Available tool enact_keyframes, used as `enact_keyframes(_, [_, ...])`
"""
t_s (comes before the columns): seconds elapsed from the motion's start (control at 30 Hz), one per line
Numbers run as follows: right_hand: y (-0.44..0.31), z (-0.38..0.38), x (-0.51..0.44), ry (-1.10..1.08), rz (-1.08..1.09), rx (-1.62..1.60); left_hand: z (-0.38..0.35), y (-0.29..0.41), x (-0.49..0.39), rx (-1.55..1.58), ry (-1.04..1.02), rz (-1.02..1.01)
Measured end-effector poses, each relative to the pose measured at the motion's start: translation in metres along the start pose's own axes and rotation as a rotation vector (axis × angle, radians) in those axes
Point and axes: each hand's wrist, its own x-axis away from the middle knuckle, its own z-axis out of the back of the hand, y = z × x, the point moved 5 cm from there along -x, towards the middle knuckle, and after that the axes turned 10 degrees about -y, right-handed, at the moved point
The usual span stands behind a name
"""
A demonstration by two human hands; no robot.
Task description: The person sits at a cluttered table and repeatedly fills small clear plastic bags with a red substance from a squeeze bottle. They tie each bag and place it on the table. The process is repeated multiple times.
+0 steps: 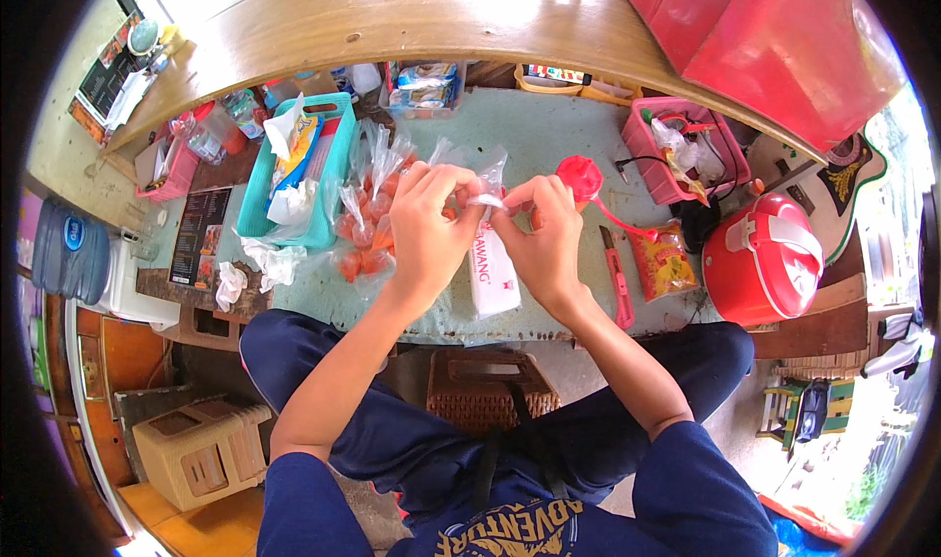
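Between the fingertips of my left hand [434,226] and my right hand [544,234] is the gathered part of a small clear plastic bag [492,164]. Both hands pinch it above the table. Under them lies a white plastic pack [496,285] with red printing. Close to my left hand sit several small clear bags of orange-red sauce [356,230], their ends twisted up. Just beyond my right hand is a red squeeze-bottle top [581,177] with a strap and small cap; my hand hides most of the bottle. A red utility knife [617,281] lies right of that hand.
A turquoise basket [334,211] holds packets and tissue at left, near crumpled tissues [283,263]. On the right are a yellow sauce packet [665,263], a red rice container [764,263] and a pink basket [639,127] with cables. A wooden shelf [441,20] overhangs the table's far side.
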Motion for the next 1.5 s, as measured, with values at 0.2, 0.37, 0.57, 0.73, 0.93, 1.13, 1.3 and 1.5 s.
enact_keyframes(0.2, [0.019,0.009,-0.001,0.112,-0.209,-0.076,-0.006,0.011,0.007,0.034,0.007,-0.039])
enact_keyframes(0.37, [0.013,0.008,-0.002,0.109,-0.14,-0.042,-0.014,0.001,0.01,0.247,-0.008,0.104])
enact_keyframes(0.57, [0.0,0.0,-0.003,0.058,-0.052,0.01,-0.011,-0.012,0.01,0.224,-0.003,0.222])
enact_keyframes(0.73, [0.002,-0.002,-0.003,0.011,-0.05,-0.088,-0.004,-0.004,0.006,0.104,0.063,0.068])
enact_keyframes(0.93, [0.017,-0.003,-0.006,-0.075,-0.185,-0.342,0.001,0.002,0.002,0.042,0.077,0.01])
enact_keyframes(1.13, [0.017,0.003,0.001,0.083,-0.211,-0.286,-0.015,-0.007,0.013,0.362,0.002,0.311])
enact_keyframes(1.3, [0.018,-0.008,0.003,0.046,-0.25,-0.419,-0.017,-0.017,0.017,0.501,0.02,0.38])
enact_keyframes(1.5, [0.027,-0.012,0.001,0.069,-0.396,-0.754,-0.019,-0.022,0.016,0.467,0.059,0.27])
